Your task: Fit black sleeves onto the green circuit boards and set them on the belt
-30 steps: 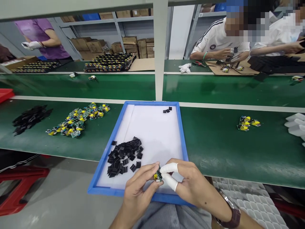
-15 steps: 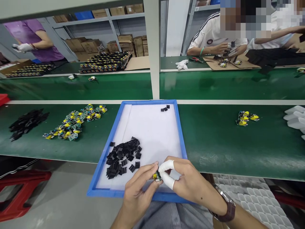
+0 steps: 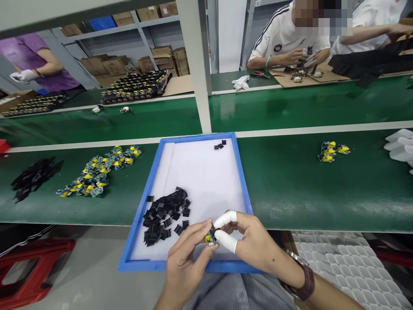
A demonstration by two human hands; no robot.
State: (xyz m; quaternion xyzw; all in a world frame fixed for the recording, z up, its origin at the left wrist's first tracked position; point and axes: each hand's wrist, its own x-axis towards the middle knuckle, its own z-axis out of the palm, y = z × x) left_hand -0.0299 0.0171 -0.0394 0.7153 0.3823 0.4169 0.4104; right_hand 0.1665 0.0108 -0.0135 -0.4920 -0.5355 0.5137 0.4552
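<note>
My left hand [image 3: 189,254] pinches a small green circuit board [image 3: 211,236] with a yellow part between thumb and fingers, above the near end of the blue-rimmed tray [image 3: 240,172]. My right hand [image 3: 248,234], with white finger covers on thumb and index finger, is closed at the board's right side. A small dark piece [image 3: 217,231] shows between its fingertips, mostly hidden. In the tray's left part lies a pile of small black clips [image 3: 166,213], just beyond my left hand. A few more black pieces [image 3: 220,145] lie in the far right corner.
Left of the tray, on the green bench [image 3: 290,185], are a heap of circuit boards [image 3: 93,172] and flat black pieces [image 3: 35,176]. Several boards [image 3: 331,151] and white trays [image 3: 400,148] lie to the right. A post [image 3: 196,64] rises behind the tray. Co-workers sit across.
The view has tilted slightly. My right thumb and index fingertips have drawn a little apart at the board, showing the dark piece between them. My left hand keeps its hold on the board.
</note>
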